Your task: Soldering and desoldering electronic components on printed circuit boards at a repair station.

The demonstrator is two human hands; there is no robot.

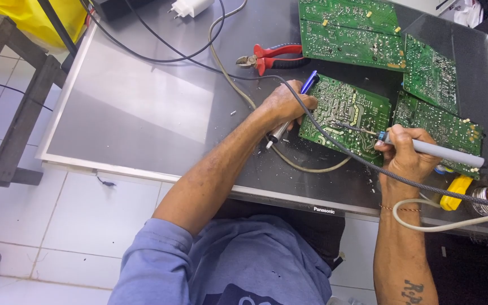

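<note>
Grey tabletop (pixel 142 113), green circuit board (pixel 348 110) at its middle, left hand (pixel 284 104) at board's left edge grasping a blue-tipped pen-like tool (pixel 289 121), middle hidden, right hand (pixel 405 149) at board's right corner clenched round soldering iron (pixel 425 148), tip contact unclear.

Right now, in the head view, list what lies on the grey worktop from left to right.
White plug → red pliers → left hand holding a blue-tipped tool → green circuit board being worked on → right hand → soldering iron → yellow tool → solder spool.

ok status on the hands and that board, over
Left hand steadying circuit board, gripping a blue-tipped tool. Right hand holds soldering iron, tip on board. Grey cable crosses it.
</note>
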